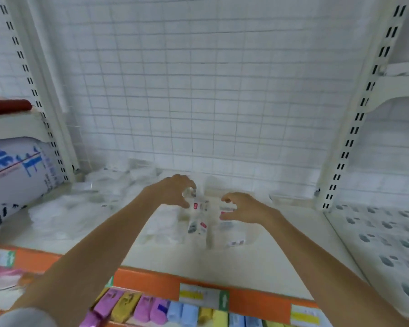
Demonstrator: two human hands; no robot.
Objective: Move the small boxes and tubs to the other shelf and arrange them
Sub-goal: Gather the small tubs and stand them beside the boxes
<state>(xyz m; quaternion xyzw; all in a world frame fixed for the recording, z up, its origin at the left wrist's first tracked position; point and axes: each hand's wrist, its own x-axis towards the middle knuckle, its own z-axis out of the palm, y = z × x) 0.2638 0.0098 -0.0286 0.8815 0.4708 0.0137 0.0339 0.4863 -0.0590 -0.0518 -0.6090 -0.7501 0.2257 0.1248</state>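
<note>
Fingers [187,185] of both hands curl loosely, holding nothing.
Small boxes [200,218] stand between left hand [175,190] and right hand [243,208], equally near.

Head view, single wide-angle camera: sitting at the person's head, looking forward and slightly down into a white shelf [222,267] bay. Facing the wire-grid back panel [210,90] squarely. Standing close, with both forearms reaching in from the bottom edge. Slotted uprights [354,128] bowing outward at the frame sides.
</note>
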